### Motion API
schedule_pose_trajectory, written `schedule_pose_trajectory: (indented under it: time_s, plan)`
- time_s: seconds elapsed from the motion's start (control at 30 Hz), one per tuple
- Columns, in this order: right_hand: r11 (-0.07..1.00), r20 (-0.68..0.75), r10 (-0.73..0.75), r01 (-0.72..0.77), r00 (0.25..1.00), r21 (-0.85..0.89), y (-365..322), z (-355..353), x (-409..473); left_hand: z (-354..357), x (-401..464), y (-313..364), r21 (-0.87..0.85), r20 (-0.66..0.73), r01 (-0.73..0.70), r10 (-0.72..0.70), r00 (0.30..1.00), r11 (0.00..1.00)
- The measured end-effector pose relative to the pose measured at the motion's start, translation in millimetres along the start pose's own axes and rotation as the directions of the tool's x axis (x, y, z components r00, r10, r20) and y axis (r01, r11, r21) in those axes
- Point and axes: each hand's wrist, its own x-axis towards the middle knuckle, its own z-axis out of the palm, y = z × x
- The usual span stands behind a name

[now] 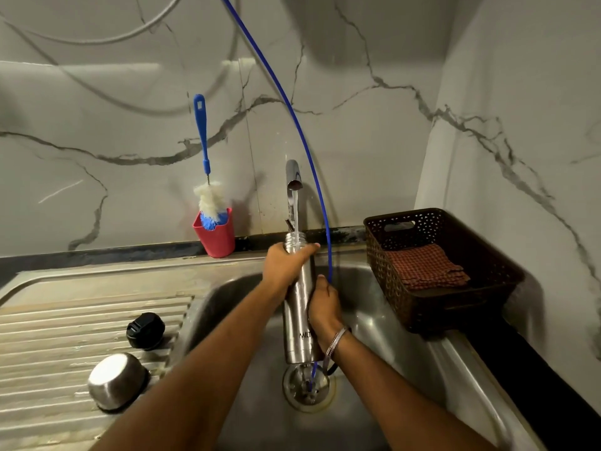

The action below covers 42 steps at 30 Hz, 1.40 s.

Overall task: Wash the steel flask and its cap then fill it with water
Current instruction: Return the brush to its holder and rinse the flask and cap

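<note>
The steel flask [299,320] stands upright over the sink [390,336], its open mouth right under the tap [292,177]. A stream of water runs from the tap into the mouth. My left hand [286,265] grips the flask just below the neck. My right hand [323,307] wraps around the middle of its body. The black cap [145,330] lies on the ridged draining board [65,336] to the left, with a steel cup lid [117,380] upside down in front of it.
A blue bottle brush [208,177] stands in a red holder [216,234] against the marble wall. A thin blue tube [305,148] curves down into the drain [307,385]. A brown basket [455,271] with a checked cloth [426,265] sits right of the sink.
</note>
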Motion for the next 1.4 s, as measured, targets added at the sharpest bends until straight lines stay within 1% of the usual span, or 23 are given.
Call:
schedule_pose_trajectory:
  time_s: [0.07,0.1,0.13,0.17,0.23,0.27,0.3,0.37,0.4,0.47,0.53,0.6,0.7,0.77,0.83,0.93,1.0,1.03,1.13,1.2,1.27,1.33,1.4]
  plan:
    - [0.999,0.032,0.002,-0.003,0.999,0.035,-4,-3,-2,-10,8,16,-0.094,0.097,0.150,-0.141,0.985,0.984]
    - [0.998,0.046,0.017,-0.019,0.999,0.053,-5,-4,-1,-15,11,22,-0.123,0.184,0.235,-0.211,0.960,0.964]
    - [0.996,0.069,0.042,-0.046,0.997,0.070,-5,-5,0,-21,14,25,-0.157,0.286,0.304,-0.252,0.925,0.940]
    - [0.993,0.104,0.070,-0.080,0.992,0.088,-6,-6,1,-26,19,24,-0.211,0.365,0.344,-0.253,0.896,0.915]
    - [0.974,0.177,0.140,-0.168,0.974,0.153,-3,-6,4,-28,20,17,-0.315,0.421,0.366,-0.217,0.881,0.875]
    - [0.961,0.207,0.163,-0.203,0.965,0.190,-3,-5,2,-26,19,12,-0.339,0.411,0.347,-0.195,0.891,0.874]
    - [0.956,0.204,0.165,-0.207,0.965,0.206,-2,-4,2,-21,16,5,-0.345,0.357,0.297,-0.168,0.919,0.891]
    - [0.972,0.133,0.136,-0.158,0.982,0.175,0,-2,4,-13,11,-8,-0.319,0.159,0.139,-0.092,0.983,0.937]
    - [0.982,0.091,0.101,-0.114,0.991,0.153,0,-1,4,-9,7,-15,-0.291,0.068,0.065,-0.048,0.997,0.954]
    - [0.992,0.029,0.014,-0.017,0.999,0.126,0,1,4,-3,-4,-29,-0.206,-0.039,-0.052,0.045,0.998,0.977]
    - [0.993,-0.001,-0.102,0.102,0.995,0.055,3,3,4,3,-20,-41,-0.118,-0.067,-0.105,0.098,0.993,0.987]
    - [0.980,-0.024,-0.198,0.198,0.980,-0.025,3,3,5,9,-38,-48,-0.120,-0.090,-0.110,0.099,0.991,0.987]
    - [0.937,-0.084,-0.338,0.326,0.938,-0.126,0,1,12,17,-49,-64,-0.217,-0.060,-0.071,0.059,0.996,0.973]
    - [0.911,-0.082,-0.405,0.393,0.911,-0.127,-3,0,11,20,-51,-70,-0.231,-0.041,-0.032,0.023,0.999,0.972]
    - [0.887,-0.037,-0.456,0.451,0.889,-0.102,-2,0,5,18,-51,-66,-0.283,-0.042,0.012,-0.024,0.999,0.959]
    - [0.853,0.111,-0.514,0.520,0.851,-0.034,4,3,-3,10,-40,-57,-0.379,-0.108,0.089,-0.140,0.984,0.921]
    - [0.883,0.198,-0.464,0.468,0.863,0.031,5,7,-8,4,-34,-54,-0.414,-0.163,0.106,-0.188,0.968,0.904]
    - [0.905,0.208,-0.425,0.423,0.881,0.055,7,8,-9,1,-31,-53,-0.401,-0.171,0.111,-0.193,0.966,0.909]
    - [0.964,0.163,-0.242,0.219,0.956,0.148,10,12,-12,-6,-30,-42,-0.400,-0.138,0.108,-0.176,0.975,0.910]
    - [0.975,0.129,-0.126,0.099,0.984,0.198,12,14,-12,-8,-25,-38,-0.396,-0.098,0.115,-0.166,0.981,0.911]
    - [0.979,0.057,-0.050,0.038,0.997,0.202,13,12,-6,-8,-19,-39,-0.399,-0.047,0.142,-0.175,0.983,0.906]
    - [0.977,0.003,0.059,-0.058,0.998,0.203,14,8,3,-7,-18,-40,-0.460,-0.010,0.200,-0.230,0.973,0.865]
    - [0.945,0.030,0.201,-0.202,0.979,0.259,17,4,6,-4,-13,-44,-0.519,0.021,0.254,-0.285,0.958,0.816]
